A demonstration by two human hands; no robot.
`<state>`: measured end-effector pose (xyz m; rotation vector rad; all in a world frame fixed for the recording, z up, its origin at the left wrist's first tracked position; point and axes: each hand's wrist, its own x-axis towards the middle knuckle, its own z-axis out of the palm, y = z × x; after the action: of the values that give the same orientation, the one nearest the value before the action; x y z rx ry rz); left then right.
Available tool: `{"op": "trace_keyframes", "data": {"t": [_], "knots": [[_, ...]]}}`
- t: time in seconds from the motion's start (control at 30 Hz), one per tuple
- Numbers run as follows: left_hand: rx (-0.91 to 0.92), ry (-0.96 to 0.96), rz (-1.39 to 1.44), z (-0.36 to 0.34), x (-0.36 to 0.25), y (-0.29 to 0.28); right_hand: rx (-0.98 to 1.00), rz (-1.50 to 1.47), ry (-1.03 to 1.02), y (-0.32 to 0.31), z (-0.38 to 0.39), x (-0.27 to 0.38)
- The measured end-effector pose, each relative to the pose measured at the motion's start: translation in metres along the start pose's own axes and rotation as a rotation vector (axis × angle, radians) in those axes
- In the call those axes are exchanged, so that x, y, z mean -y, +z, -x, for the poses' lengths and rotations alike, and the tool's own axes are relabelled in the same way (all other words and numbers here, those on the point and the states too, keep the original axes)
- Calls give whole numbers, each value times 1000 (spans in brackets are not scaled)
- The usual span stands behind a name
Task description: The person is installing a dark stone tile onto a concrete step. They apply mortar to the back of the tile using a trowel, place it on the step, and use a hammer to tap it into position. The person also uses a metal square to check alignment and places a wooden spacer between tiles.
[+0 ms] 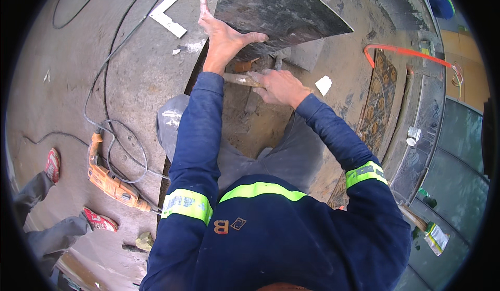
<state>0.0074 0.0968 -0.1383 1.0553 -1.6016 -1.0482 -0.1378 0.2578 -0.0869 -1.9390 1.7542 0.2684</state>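
Dark slab (281,12) ahead of us, wooden handle (241,79) in our grip
Our left hand (224,37) is spread wide against the slab's lower left edge; our right hand (281,87) is curled round the handle just below the slab.

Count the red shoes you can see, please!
2: one red shoe left of the orange drill, the other red shoe below it. Any others would be hidden.
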Motion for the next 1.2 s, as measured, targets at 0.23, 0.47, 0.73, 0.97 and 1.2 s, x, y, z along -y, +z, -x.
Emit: {"op": "trace_keyframes", "data": {"t": [0.23,0.47,0.73,0.97,1.2], "knots": [[37,-35,-16,1,2,-2,72,-105,33,-5,-6,-34],[-11,76,-55,-6,6,0,1,-219,159,83,16,-38],[45,-107,-27,-4,-9,-6,22,-325,142,177,28,-22],[138,-151,-105,-5,-23,-26,244,-257,343,185,18,-17],[-148,-343,-147,-65,30,-116,-1165,-608,341,-21,62,22]]}}
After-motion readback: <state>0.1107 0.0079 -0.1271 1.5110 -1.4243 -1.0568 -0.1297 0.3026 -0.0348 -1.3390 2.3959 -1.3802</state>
